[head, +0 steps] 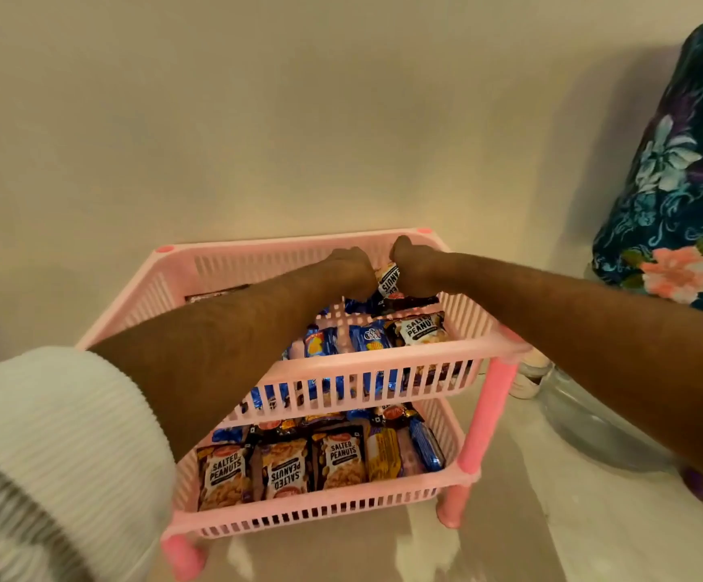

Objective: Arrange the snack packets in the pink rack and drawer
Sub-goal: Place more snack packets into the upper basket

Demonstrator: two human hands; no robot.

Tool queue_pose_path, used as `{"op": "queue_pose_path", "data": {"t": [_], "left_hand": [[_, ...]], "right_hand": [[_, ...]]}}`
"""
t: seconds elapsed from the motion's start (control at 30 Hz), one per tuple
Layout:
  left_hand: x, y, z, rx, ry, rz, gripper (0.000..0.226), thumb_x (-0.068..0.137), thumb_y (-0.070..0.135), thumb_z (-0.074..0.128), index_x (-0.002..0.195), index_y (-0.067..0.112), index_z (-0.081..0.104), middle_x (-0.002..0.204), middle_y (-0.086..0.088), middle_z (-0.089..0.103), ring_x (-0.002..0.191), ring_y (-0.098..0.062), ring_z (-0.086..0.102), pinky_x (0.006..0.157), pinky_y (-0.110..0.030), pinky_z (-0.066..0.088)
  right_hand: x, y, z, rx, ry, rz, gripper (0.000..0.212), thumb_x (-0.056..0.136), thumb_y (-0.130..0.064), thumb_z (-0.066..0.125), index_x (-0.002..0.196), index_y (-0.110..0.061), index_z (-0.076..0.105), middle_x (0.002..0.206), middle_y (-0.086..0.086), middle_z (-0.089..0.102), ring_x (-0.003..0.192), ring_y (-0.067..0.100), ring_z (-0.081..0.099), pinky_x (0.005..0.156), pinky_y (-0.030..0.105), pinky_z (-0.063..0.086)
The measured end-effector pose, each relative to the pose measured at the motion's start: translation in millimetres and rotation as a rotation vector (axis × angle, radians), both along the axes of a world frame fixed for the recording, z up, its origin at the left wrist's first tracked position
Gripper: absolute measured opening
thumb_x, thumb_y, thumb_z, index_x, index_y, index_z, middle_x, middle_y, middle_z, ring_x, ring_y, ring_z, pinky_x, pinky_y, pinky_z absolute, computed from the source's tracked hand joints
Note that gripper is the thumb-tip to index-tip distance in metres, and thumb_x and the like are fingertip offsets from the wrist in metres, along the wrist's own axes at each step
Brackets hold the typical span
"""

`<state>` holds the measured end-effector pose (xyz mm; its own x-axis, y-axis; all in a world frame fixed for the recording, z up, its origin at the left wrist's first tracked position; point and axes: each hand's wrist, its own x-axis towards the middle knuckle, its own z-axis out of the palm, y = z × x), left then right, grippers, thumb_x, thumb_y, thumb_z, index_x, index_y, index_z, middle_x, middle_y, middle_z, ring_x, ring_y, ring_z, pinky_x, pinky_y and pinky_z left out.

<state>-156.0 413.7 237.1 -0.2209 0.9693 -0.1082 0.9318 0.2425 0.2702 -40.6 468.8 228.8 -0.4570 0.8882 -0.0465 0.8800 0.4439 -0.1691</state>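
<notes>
1. Between both sets of fingers, the salted-peanuts packet (387, 281) sits above the pink rack's (383, 365) top-tier back right corner.
2. Left hand (352, 268) and right hand (415, 266) are clamped on its edges, equally near.
3. Packet's long axis runs roughly upright; free tier space lies directly below.

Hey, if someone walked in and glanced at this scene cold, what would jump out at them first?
Probably the pink rack in the middle, both tiers stocked with snack packets, with salted peanut packets lined up along the front of the lower tier. Next, the left hand and right hand meeting over the back of the top tier, gripping one peanut packet between them. A blue floral cloth stands out at right.
</notes>
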Motion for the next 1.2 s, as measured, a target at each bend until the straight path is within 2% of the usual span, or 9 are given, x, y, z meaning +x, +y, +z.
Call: {"op": "queue_pose_path", "data": {"t": [0.13, 0.2, 0.37, 0.57, 0.67, 0.73, 0.83, 0.97, 1.2], "left_hand": [[-4, 5, -10, -0.037, 0.196, -0.081, 0.030, 0.094, 0.033, 0.059, 0.110, 0.008, 0.064, 0.086, -0.005, 0.060, 0.085, -0.023, 0.060, 0.072, -0.029, 0.048], [-8, 8, -10, -0.027, 0.266, -0.108, 0.032, 0.097, 0.037, 0.054, 0.109, 0.010, 0.065, 0.082, -0.003, 0.059, 0.092, -0.024, 0.062, 0.081, -0.031, 0.047], [-23, 8, -3, -0.044, 0.412, -0.236, 0.048, 0.103, 0.044, 0.035, 0.142, 0.019, 0.049, 0.137, -0.009, 0.054, 0.131, -0.029, 0.040, 0.108, -0.044, 0.032], [-34, 5, -6, -0.026, 0.219, -0.303, 0.048, 0.102, 0.035, 0.047, 0.145, 0.016, 0.045, 0.146, -0.010, 0.050, 0.129, -0.029, 0.048, 0.106, -0.039, 0.039], [-37, 4, -7, 0.056, 0.196, -0.291, 0.050, 0.100, 0.032, 0.051, 0.146, 0.014, 0.043, 0.147, -0.012, 0.045, 0.134, -0.029, 0.041, 0.108, -0.039, 0.035], [-42, 2, -5, 0.128, 0.178, -0.276, 0.045, 0.099, 0.021, 0.052, 0.143, 0.013, 0.046, 0.146, -0.013, 0.044, 0.133, -0.029, 0.042, 0.107, -0.038, 0.037], [-54, -3, -4, 0.133, 0.211, -0.270, 0.049, 0.093, 0.004, 0.056, 0.140, 0.012, 0.051, 0.144, -0.012, 0.047, 0.129, -0.029, 0.047, 0.103, -0.036, 0.041], [-65, -9, -8, 0.054, 0.277, -0.257, 0.047, 0.093, 0.009, 0.060, 0.139, 0.010, 0.053, 0.143, -0.010, 0.052, 0.130, -0.027, 0.047, 0.106, -0.035, 0.040], [-68, -13, -9, 0.092, 0.162, -0.165, 0.046, 0.087, 0.022, 0.072, 0.128, 0.003, 0.063, 0.128, -0.012, 0.065, 0.113, -0.028, 0.060, 0.096, -0.037, 0.051]], "right_hand": [[6, 4, -2, 0.179, -0.190, 0.137, 0.057, 0.092, -0.020, 0.067, 0.141, -0.008, 0.041, 0.127, 0.016, 0.060, 0.110, 0.029, 0.059, 0.077, 0.031, 0.047], [10, 4, 4, 0.296, -0.252, 0.186, 0.053, 0.087, -0.023, 0.074, 0.134, -0.011, 0.052, 0.124, 0.015, 0.060, 0.105, 0.028, 0.061, 0.076, 0.031, 0.048], [14, 1, 12, 0.332, -0.321, 0.345, 0.052, 0.082, -0.022, 0.078, 0.131, -0.012, 0.062, 0.126, 0.011, 0.062, 0.110, 0.028, 0.062, 0.095, 0.043, 0.053], [12, 4, -6, 0.138, -0.428, 0.328, 0.047, 0.097, -0.031, 0.061, 0.136, -0.008, 0.050, 0.129, 0.012, 0.063, 0.114, 0.028, 0.061, 0.099, 0.042, 0.051], [5, 7, -11, 0.088, -0.458, 0.289, 0.070, 0.100, -0.032, 0.053, 0.155, -0.003, 0.021, 0.160, 0.020, 0.030, 0.145, 0.036, 0.033, 0.118, 0.047, 0.033], [5, 7, -11, 0.072, -0.444, 0.286, 0.077, 0.100, -0.032, 0.053, 0.157, -0.003, 0.011, 0.164, 0.021, 0.017, 0.150, 0.037, 0.021, 0.122, 0.046, 0.026], [8, 6, -4, 0.108, -0.387, 0.323, 0.074, 0.096, -0.036, 0.061, 0.151, 0.000, 0.029, 0.156, 0.021, 0.034, 0.143, 0.035, 0.036, 0.117, 0.043, 0.035], [10, 5, -2, 0.123, -0.400, 0.363, 0.053, 0.094, -0.033, 0.065, 0.139, -0.007, 0.051, 0.139, 0.014, 0.057, 0.126, 0.031, 0.055, 0.106, 0.044, 0.046], [8, 1, -4, 0.083, -0.378, 0.364, 0.048, 0.095, -0.024, 0.064, 0.138, -0.008, 0.052, 0.132, 0.011, 0.062, 0.120, 0.029, 0.059, 0.103, 0.042, 0.049]]}}
